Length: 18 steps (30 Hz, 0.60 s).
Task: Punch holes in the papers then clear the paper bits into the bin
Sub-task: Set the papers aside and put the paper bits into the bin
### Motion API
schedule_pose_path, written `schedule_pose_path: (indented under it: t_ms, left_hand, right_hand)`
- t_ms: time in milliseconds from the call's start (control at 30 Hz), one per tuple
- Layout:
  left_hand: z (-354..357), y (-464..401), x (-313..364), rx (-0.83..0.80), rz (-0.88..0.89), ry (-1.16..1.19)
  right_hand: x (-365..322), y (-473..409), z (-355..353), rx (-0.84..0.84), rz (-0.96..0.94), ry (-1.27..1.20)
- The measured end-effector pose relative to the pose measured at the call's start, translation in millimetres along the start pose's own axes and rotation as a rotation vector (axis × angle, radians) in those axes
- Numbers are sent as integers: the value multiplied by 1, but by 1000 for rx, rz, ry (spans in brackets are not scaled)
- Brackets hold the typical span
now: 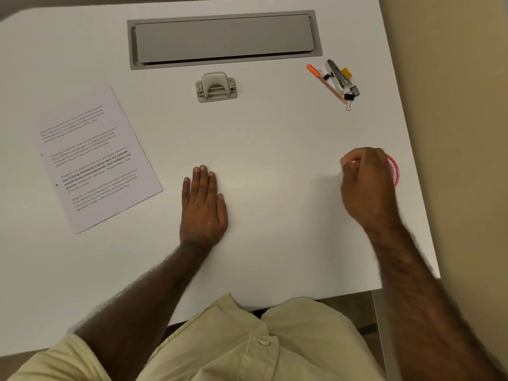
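Observation:
Printed papers lie tilted on the left of the white table, with two punched holes along their left edge. A grey hole punch stands at the back centre. My left hand rests flat on the table, palm down, holding nothing. My right hand hovers over a small pink mesh bin near the right edge, its fingers curled together above the bin's mouth. Most of the bin is hidden by the hand. Whether the fingers pinch any paper bits is hidden.
A grey cable hatch is set into the table at the back. An orange pen, a stapler and binder clips lie at the back right. The table's right edge runs just past the bin.

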<state>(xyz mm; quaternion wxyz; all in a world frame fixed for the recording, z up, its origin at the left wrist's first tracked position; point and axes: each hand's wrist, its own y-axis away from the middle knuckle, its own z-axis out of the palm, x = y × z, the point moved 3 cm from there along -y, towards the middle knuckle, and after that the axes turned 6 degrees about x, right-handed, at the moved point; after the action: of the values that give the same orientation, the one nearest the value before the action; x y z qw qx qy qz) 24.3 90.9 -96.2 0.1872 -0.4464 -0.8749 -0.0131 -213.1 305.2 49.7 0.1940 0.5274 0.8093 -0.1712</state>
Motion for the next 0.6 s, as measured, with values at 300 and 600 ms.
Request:
schedule_pose_path:
  t_ms: [300, 600]
  left_hand:
    - [-1, 0, 0, -15, -3, -11]
    - [0, 1, 0, -14, -7, -7]
  right_hand:
    - [49, -8, -34, 29, 200, 106]
    - [54, -4, -46, 175, 243, 50]
